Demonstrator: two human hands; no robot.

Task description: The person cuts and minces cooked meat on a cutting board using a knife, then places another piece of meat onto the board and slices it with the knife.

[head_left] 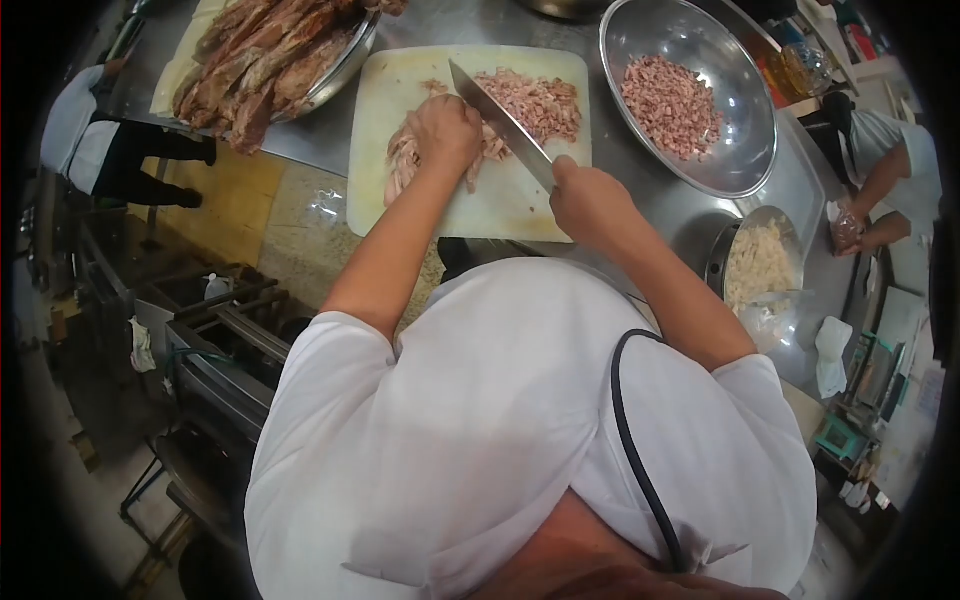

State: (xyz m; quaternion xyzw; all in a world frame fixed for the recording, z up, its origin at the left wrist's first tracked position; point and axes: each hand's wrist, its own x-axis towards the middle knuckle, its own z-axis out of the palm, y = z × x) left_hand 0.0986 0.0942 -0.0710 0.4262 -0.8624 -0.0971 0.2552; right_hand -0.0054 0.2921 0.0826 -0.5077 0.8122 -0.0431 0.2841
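A white cutting board [400, 90] lies on the metal table in front of me. My right hand [590, 200] is closed round the handle of a large knife [505, 127], whose blade slants up and left across the board. Just left of the blade, my left hand [446, 130] presses down with curled fingers on strips of cooked meat [403, 165]. Part of that meat is hidden under the hand. On the blade's far side sits a heap of chopped meat [540, 105].
A steel bowl [745, 100] right of the board contains diced meat [670, 105]. Nearer stands a pan of pale shredded food [757, 262]. Large pieces of meat [265, 60] fill a bowl at upper left. One person [85, 130] is at left, another [890, 150] at right.
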